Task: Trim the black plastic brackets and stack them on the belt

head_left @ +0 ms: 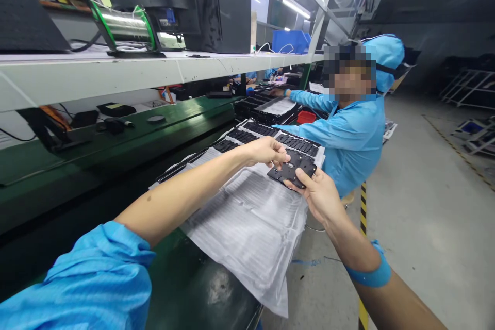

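Observation:
A flat black part (293, 166) with small holes and bright dots is held up above the white sheet. My right hand (320, 192) grips its lower right side, thumb on top and fingers beneath. At the part's upper left, my left hand (269, 153) has its thumb and index finger pinched together; anything between them is too small to make out. Below both hands, a thin white sheet (247, 227) covers part of a black tray and hangs over the bench edge. Rows of black pieces (296, 144) lie in the tray just behind the held part.
A person in a blue smock (358, 134) sits beyond the tray at the right. Overhead at the left, a shelf (154, 69) carries a green-rimmed wire spool (126, 27) and a blue bin (291, 41). A red box (306, 117) lies near the person's arms.

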`<state>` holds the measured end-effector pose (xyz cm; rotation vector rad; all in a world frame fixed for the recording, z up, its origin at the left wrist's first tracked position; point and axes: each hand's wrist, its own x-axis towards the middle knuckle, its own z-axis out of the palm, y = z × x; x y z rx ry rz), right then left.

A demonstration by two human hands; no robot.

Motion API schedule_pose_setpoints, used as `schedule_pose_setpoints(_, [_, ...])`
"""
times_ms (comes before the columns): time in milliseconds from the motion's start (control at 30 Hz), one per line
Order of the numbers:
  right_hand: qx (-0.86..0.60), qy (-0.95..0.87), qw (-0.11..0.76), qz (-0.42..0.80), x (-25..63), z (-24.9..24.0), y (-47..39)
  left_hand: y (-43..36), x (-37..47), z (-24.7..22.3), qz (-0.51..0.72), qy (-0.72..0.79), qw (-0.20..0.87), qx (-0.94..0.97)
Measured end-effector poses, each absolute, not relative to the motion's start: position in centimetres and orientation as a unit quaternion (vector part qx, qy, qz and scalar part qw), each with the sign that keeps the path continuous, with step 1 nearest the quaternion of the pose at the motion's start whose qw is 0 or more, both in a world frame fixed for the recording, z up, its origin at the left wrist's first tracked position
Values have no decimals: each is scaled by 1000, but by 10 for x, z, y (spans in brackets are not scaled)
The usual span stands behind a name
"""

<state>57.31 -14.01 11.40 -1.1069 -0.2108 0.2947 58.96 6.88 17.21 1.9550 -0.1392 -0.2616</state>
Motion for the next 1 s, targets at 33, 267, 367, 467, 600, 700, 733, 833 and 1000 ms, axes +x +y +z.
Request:
schedule_pose_setpoints(33, [-523,-95,836,138,575,114,-140,74,593,171,-108,-47,547,829])
schedule_pose_setpoints(267, [-519,-73,837,160,578,112,-148,98,622,157,-157,47,451,877])
schedule_pose_setpoints(367, [-516,-76,837,168,577,113,-150,92,627,150,-175,61,418,889])
schedule_pose_setpoints(467, [-518,-78,834,171,578,111,-151,87,631,146,-180,67,402,895])
schedule_pose_setpoints(600, [-521,-94,830,177,578,108,-154,86,633,146,-177,69,393,900])
schedule_pose_setpoints(700, [-520,-107,830,172,577,107,-153,86,629,151,-154,58,408,898])
schedule_pose_setpoints(733, [-519,-110,830,170,577,107,-151,85,625,154,-146,47,420,895])
schedule_pose_setpoints(833, [-519,-119,830,168,579,107,-142,79,613,162,-136,-7,474,870])
schedule_pose_setpoints(1000, [-526,-123,825,166,586,108,-126,76,604,172,-117,-38,535,836])
